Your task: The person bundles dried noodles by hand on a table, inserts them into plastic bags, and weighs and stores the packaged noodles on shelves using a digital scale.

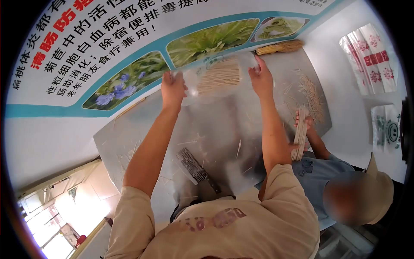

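Observation:
A clear plastic bag (247, 71) with faint green print is stretched between my two hands above the metal table. Inside or directly behind it lies a flat bundle of dried noodles (220, 74); through the film I cannot tell which. My left hand (173, 88) pinches the bag's left side, fingers curled. My right hand (261, 77) grips the other side, its thumb and forefinger pointing up. Nearer to me, a cleaver (192, 166) with a pale-streaked blade and dark handle lies flat on the table.
To my right, a co-worker in a cap holds a bundle of noodles (299, 134). Loose noodle pieces (310, 96) litter the metal table (207, 125). A yellow straw-like bundle (279, 47) lies at the back edge. Printed plastic bags (369, 60) hang on the right wall.

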The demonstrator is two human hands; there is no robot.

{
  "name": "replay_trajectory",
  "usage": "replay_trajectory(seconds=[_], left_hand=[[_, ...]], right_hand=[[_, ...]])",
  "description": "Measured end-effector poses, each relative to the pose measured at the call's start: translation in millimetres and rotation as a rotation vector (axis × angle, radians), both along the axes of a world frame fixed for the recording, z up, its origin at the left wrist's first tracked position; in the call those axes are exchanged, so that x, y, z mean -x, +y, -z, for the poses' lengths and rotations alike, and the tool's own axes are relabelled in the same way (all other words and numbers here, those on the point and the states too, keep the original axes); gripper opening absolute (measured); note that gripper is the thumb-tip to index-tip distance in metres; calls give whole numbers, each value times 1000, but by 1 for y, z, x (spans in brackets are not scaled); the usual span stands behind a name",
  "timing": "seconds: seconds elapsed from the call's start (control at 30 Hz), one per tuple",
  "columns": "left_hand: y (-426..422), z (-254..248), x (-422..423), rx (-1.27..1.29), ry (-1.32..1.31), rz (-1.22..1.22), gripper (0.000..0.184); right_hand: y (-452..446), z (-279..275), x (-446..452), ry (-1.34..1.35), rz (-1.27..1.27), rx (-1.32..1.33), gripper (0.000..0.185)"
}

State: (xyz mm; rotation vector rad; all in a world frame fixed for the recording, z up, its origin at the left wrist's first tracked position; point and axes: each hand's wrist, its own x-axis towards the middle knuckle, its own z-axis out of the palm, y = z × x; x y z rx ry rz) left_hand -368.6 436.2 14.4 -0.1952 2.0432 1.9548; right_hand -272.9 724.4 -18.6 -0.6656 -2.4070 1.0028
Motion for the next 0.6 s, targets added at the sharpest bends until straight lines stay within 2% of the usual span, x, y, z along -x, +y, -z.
replay_trajectory(seconds=[0.07,0.17,0.2,0.27,0.3,0.37,0.4,0.47,0.5,0.6], left_hand=[[-3,0,-1,14,5,-11,34],[-11,-8,-9,79,28,15,45],[-14,-9,-16,137,145,36,50],[-24,-12,-29,258,380,73,60],[-36,-13,-41,266,369,61,60],[-64,-15,-70,324,626,66,63],[-86,-9,-92,362,643,95,62],[-132,17,-149,337,487,136,61],[-158,35,-185,416,428,167,60],[-246,84,-307,712,181,306,54]], right_hand=[[-6,2,-4,182,-32,-117,59],[-18,-8,-19,147,15,-8,66],[-22,-12,-26,144,8,-6,66],[-32,-23,-37,241,103,-354,65],[-44,-26,-47,234,87,-347,65],[-72,-32,-67,324,185,-76,61],[-86,-24,-80,352,185,-28,53],[-121,4,-112,323,89,85,49],[-142,17,-132,294,16,181,45],[-210,42,-199,84,-121,239,38]])
